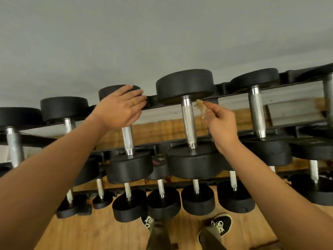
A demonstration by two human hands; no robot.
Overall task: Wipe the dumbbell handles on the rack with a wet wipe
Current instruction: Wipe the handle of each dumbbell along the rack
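Head view: your left hand [120,107] lies flat, fingers straight, over the far end of 1 chrome handle [127,139] on the top tier of the rack [223,90], with the fingertips reaching onto that dumbbell's far black head and the rail beside it. A ring [133,101] shows on 1 finger. Your right hand [222,123] pinches a small crumpled wet wipe [201,109] between thumb and fingertips, held up just beside the upper part of the next handle [188,121] to the right; you cannot tell whether the wipe touches the metal. More dumbbells [198,199] sit on the lower tier. Your 2 shoes [220,225] stand on the wooden floor [90,231] below the rack.
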